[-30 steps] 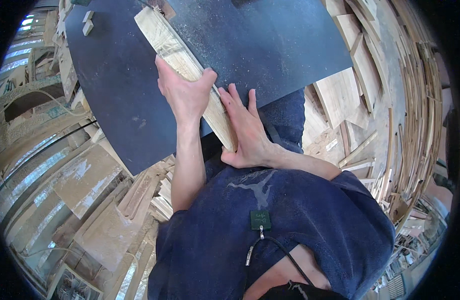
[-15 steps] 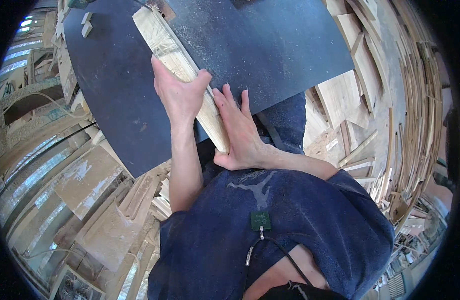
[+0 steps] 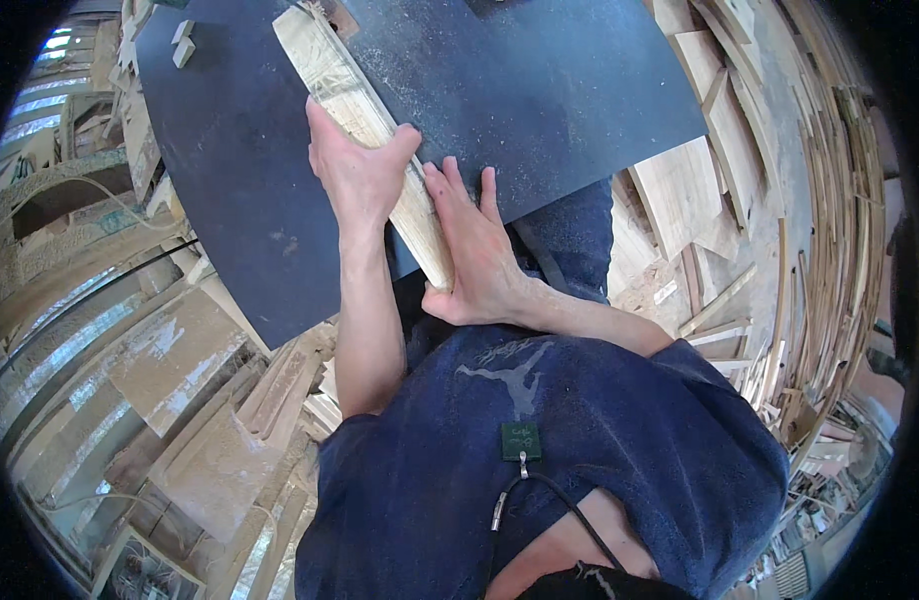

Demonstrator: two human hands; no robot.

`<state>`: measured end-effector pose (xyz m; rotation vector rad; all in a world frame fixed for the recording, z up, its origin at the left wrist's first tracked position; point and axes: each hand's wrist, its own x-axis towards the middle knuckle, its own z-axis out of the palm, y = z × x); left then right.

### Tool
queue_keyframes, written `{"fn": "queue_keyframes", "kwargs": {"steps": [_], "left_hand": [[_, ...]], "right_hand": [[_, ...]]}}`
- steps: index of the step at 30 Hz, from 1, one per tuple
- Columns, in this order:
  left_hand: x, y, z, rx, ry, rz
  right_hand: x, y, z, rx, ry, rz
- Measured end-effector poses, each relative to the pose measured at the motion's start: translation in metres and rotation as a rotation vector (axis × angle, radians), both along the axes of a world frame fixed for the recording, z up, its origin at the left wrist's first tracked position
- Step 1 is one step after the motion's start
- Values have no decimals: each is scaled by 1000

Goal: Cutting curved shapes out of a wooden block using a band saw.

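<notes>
A long, pale wooden piece [image 3: 412, 222], tapering at its near end, lies aslant on the dark tabletop [image 3: 255, 200]. My left hand [image 3: 360, 175] is closed around its middle, the thumb over the right side and the fingers mostly hidden by the wood. Against the near right side of the piece rests my right hand [image 3: 478, 255], its fingers stretched and apart. The right thumb touches the tapered near end. At the far end, dark tool parts [image 3: 325, 18] show only in part.
Two small wooden offcuts [image 3: 184, 45] lie on the tabletop at the far left. Stacked boards [image 3: 680, 200] stand to the right, with long thin strips [image 3: 830, 220] beyond. Dusty boards and slats [image 3: 195, 350] fill the left side. Sawdust is scattered over the tabletop.
Both hands and the wooden piece have shifted slightly away from me. The grip looks the same. The view has moved a little too.
</notes>
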<state>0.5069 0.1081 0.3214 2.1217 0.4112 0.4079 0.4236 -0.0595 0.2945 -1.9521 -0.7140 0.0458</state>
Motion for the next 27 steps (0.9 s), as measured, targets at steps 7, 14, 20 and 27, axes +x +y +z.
{"fn": "queue_keyframes", "kwargs": {"steps": [7, 14, 20, 27], "left_hand": [[-9, -5, -1, 29, -9, -12], [-1, -7, -2, -5, -1, 4], [2, -6, 4, 108, 24, -35], [5, -6, 8, 0, -16, -12]], "right_hand": [[-9, -8, 6, -44, 27, 24], [4, -14, 6, -35, 50, 36], [7, -11, 8, -68, 26, 32], [3, -3, 0, 0, 20, 3]]}}
